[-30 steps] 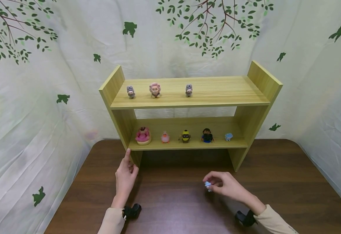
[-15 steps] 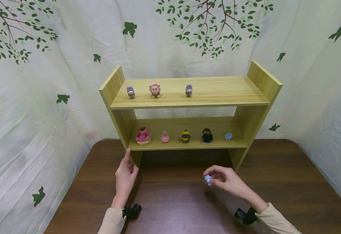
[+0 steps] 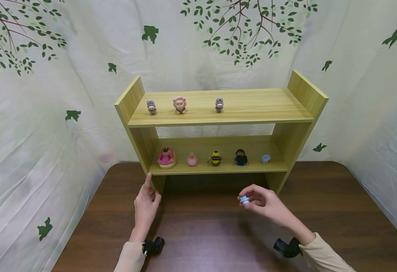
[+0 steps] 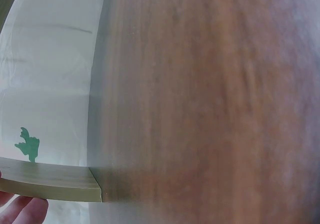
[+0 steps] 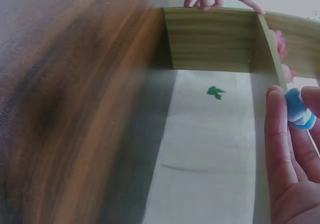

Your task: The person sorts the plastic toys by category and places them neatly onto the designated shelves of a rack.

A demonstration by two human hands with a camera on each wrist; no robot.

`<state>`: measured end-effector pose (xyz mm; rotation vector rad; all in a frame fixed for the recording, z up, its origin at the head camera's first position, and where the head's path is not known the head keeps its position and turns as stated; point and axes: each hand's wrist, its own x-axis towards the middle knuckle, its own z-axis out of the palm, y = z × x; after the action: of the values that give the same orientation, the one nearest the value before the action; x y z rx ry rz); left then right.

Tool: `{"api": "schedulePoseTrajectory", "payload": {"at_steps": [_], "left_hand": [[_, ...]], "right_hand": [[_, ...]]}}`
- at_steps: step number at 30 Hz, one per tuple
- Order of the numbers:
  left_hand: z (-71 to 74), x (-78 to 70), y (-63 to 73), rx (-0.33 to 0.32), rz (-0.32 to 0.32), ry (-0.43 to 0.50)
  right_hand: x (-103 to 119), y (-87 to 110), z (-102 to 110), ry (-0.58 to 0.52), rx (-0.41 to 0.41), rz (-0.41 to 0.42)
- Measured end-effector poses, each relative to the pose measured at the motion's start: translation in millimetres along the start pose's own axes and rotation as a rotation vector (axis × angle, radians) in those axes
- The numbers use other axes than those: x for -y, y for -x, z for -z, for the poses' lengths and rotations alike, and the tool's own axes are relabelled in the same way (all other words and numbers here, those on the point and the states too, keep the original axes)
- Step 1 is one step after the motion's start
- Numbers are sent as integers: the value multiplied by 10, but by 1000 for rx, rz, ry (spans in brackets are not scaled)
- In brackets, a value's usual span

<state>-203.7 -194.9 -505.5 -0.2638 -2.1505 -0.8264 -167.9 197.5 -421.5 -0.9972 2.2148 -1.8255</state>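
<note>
My right hand [image 3: 264,204] pinches a small figurine [image 3: 244,200] with a light-blue hat between thumb and fingertips. It hangs above the brown table, in front of the shelf's lower opening. In the right wrist view the blue figurine [image 5: 297,108] sits between the fingers. At the lower left of the two-tier wooden shelf [image 3: 222,123], my left hand [image 3: 145,207] grips the front of the side panel, index finger stretched up to the middle board's corner. The left wrist view shows only some fingertips [image 4: 32,213] against the panel [image 4: 55,184]; the rest of that hand is hidden there.
On the middle board stand a pink bear [image 3: 166,158], pink duck [image 3: 192,160], yellow figurine [image 3: 215,158], dark-haired figurine [image 3: 241,157] and light-blue figurine [image 3: 265,159]. The top board bears two grey figurines [image 3: 151,107] and a pink one [image 3: 179,105]. A leaf-print cloth [image 3: 198,49] hangs behind.
My right hand has raised the blue-hatted figurine from close over the table and carried it toward the shelf. The left hand has stayed at the side panel.
</note>
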Motion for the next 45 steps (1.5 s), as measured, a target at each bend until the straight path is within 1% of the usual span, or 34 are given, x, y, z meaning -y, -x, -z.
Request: {"api": "schedulePoseTrajectory", "payload": {"at_steps": [8, 12, 15, 18, 21, 25, 37, 45], "left_hand": [[2, -1, 3, 8, 11, 6], [6, -3, 4, 5, 8, 11], [9, -8, 3, 3, 7, 13], [10, -12, 2, 3, 7, 13], [11, -16, 2, 5, 11, 12], [12, -20, 2, 7, 16, 16], [8, -14, 7, 7, 13, 15], [9, -9, 5, 6, 11, 16]], "right_hand": [[95, -33, 62, -2, -30, 17], [140, -54, 101, -4, -46, 56], [178, -68, 131, 31, -68, 80], [222, -81, 152, 79, -98, 77], [272, -95, 168, 99, -122, 77], [332, -117, 199, 110, -141, 123], [483, -191, 307, 103, -162, 226], [660, -302, 373, 135, -168, 257]]}}
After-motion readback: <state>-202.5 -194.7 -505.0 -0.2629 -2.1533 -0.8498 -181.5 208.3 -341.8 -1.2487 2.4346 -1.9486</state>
